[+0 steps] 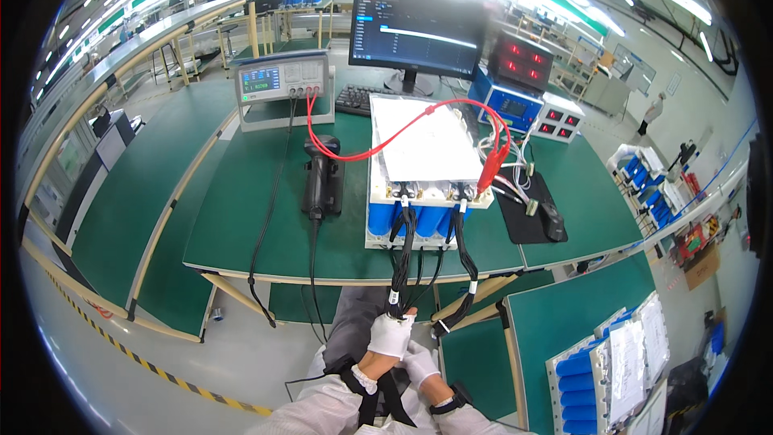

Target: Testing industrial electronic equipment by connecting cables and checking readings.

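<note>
In a white glove with bare fingertips, my left hand (392,336) is closed around the lower end of a black cable bundle (400,274) hanging over the table's front edge. My gloved right hand (420,364) is just below and to the right, partly behind the left; its fingers are hidden. The bundle runs up to a battery pack (431,221) of blue cylindrical cells in a white frame. A second black cable bundle (465,262) hangs from the pack's right side, its connector end loose. White paper (419,141) covers the pack's top.
Red test leads (374,151) link a bench meter (283,84) to the pack. A black barcode scanner (320,177) stands left of it. A monitor (415,32), a blue instrument (506,105) and a mouse (553,223) are around it. More packs (580,387) are at lower right.
</note>
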A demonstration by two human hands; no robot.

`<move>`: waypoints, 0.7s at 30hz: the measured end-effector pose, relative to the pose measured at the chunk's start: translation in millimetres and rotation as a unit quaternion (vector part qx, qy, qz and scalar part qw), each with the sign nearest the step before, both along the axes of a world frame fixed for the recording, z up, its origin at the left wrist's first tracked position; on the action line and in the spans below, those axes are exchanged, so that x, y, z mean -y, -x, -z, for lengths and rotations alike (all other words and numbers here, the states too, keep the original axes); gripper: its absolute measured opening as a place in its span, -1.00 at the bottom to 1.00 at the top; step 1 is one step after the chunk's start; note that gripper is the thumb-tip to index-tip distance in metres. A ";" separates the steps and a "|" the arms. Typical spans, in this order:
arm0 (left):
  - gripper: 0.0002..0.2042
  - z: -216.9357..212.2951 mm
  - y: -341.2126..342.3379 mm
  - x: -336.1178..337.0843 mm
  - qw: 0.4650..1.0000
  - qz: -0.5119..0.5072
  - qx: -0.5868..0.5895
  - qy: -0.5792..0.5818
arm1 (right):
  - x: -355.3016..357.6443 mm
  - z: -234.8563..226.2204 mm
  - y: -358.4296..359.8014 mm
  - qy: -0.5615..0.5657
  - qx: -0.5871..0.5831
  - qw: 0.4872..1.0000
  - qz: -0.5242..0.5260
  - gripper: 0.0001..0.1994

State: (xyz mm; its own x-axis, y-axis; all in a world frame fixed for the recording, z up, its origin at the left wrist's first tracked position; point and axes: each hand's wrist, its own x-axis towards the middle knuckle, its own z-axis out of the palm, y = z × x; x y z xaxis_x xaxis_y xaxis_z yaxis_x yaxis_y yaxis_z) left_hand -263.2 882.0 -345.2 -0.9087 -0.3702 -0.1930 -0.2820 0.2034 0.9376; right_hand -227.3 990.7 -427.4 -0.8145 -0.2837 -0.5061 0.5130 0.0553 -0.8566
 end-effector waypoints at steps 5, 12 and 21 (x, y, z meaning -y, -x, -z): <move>-0.84 37.6 8.0 7.0 0.987 -0.021 -0.139 0.077 | -39.9 -48.0 35.0 -0.002 -0.207 0.935 0.290 -0.93; -0.84 54.9 12.9 3.3 0.980 -0.058 -0.183 0.050 | -28.9 -255.6 108.7 0.031 -0.527 0.793 0.305 -0.79; -0.82 2.9 -14.4 8.8 0.988 0.002 -0.128 0.088 | 25.9 -318.3 187.8 -0.048 -0.578 0.802 0.143 -0.36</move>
